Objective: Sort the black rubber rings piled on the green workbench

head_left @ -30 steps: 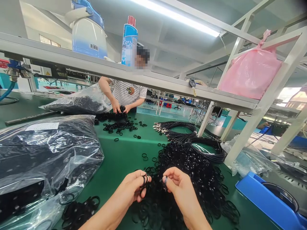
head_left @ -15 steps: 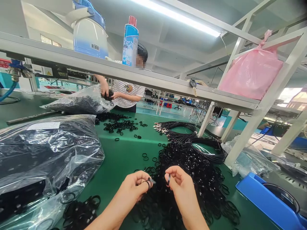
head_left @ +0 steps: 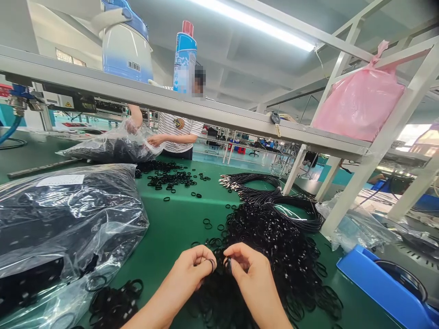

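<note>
My left hand [head_left: 190, 269] is closed, with a thin black ring [head_left: 212, 265] pinched between thumb and fingers. Close beside it on the right, my right hand [head_left: 252, 272] pinches another small black ring [head_left: 227, 264], partly hidden by the fingers. A narrow gap separates the fingertips of the two hands. Beneath and behind them spreads a big heap of black rings [head_left: 274, 242] on the green tabletop [head_left: 171, 237]. A smaller pile of black rings [head_left: 115, 301] lies left of my left forearm.
A clear bag of black pieces [head_left: 75, 210] fills the left side. Across the table, a person [head_left: 176, 137] has their hands at another clear bag [head_left: 116, 144]. Coiled black cables [head_left: 257, 183] lie behind the heap. A blue bin [head_left: 380, 288] stands right, below a shelf [head_left: 240, 114].
My right hand has moved left, close to my left hand, which stays nearly still. Across the table, the person's hand has gone from holding black rings to being in the clear bag.
</note>
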The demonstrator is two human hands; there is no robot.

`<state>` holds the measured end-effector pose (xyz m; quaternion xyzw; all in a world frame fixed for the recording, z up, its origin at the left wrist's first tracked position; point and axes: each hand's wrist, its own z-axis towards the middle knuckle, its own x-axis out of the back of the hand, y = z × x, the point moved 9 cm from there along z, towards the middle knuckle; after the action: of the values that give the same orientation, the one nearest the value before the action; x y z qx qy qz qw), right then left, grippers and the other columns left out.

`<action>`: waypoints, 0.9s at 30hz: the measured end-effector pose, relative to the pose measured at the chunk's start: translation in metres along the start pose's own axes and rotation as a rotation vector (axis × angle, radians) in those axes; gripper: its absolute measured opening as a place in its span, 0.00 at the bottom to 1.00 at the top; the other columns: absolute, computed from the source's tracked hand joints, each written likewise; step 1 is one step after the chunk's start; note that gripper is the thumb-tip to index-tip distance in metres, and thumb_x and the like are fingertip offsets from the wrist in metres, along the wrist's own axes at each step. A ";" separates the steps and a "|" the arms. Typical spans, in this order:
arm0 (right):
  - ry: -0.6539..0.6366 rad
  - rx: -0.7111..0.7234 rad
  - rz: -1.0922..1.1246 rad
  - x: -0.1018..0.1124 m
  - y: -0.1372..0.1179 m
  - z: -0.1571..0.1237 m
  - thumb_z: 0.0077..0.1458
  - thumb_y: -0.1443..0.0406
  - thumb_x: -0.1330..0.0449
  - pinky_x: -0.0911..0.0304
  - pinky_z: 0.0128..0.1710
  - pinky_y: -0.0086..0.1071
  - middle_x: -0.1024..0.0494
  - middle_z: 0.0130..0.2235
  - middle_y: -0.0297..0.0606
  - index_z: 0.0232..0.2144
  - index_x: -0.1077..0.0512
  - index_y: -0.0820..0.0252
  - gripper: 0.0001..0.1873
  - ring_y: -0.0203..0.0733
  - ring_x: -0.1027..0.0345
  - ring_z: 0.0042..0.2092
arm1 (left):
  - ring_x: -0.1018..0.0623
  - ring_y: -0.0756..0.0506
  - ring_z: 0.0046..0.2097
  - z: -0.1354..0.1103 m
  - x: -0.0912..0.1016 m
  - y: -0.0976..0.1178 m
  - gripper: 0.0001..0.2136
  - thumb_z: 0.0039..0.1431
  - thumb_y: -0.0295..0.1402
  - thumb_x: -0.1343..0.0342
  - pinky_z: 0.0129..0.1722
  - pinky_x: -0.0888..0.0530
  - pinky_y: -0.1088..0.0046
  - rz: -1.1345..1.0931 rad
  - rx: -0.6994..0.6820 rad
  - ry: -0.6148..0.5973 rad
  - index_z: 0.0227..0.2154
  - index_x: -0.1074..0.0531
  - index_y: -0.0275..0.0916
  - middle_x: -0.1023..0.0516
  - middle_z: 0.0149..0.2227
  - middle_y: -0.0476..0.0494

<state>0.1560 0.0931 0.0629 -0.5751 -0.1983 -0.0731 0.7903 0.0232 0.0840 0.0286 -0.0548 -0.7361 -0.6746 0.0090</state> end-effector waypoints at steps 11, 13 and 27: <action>0.006 -0.012 -0.117 -0.004 -0.005 -0.002 0.46 0.72 0.46 0.41 0.28 0.26 0.24 0.27 0.30 0.26 0.27 0.57 0.09 0.36 0.33 0.29 | 0.41 0.50 0.25 -0.012 -0.003 0.022 0.07 0.49 0.33 0.49 0.25 0.45 0.75 0.328 -0.122 0.051 0.25 0.26 0.37 0.40 0.20 0.55; -0.012 0.008 -0.118 -0.006 -0.009 -0.003 0.47 0.72 0.46 0.41 0.30 0.26 0.23 0.28 0.29 0.28 0.25 0.55 0.11 0.36 0.32 0.30 | 0.42 0.50 0.25 -0.012 0.001 0.024 0.06 0.47 0.31 0.50 0.25 0.46 0.75 0.368 -0.130 0.099 0.21 0.29 0.38 0.40 0.19 0.55; 0.060 -0.080 0.233 0.010 0.017 0.008 0.44 0.70 0.41 0.40 0.34 0.29 0.23 0.28 0.33 0.25 0.25 0.60 0.06 0.39 0.33 0.32 | 0.40 0.51 0.23 0.003 0.020 0.007 0.05 0.47 0.31 0.50 0.23 0.45 0.77 0.277 -0.090 0.130 0.20 0.32 0.39 0.39 0.19 0.56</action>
<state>0.1694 0.1078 0.0538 -0.6229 -0.1035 -0.0057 0.7754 0.0046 0.0889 0.0367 -0.1126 -0.6883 -0.7013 0.1472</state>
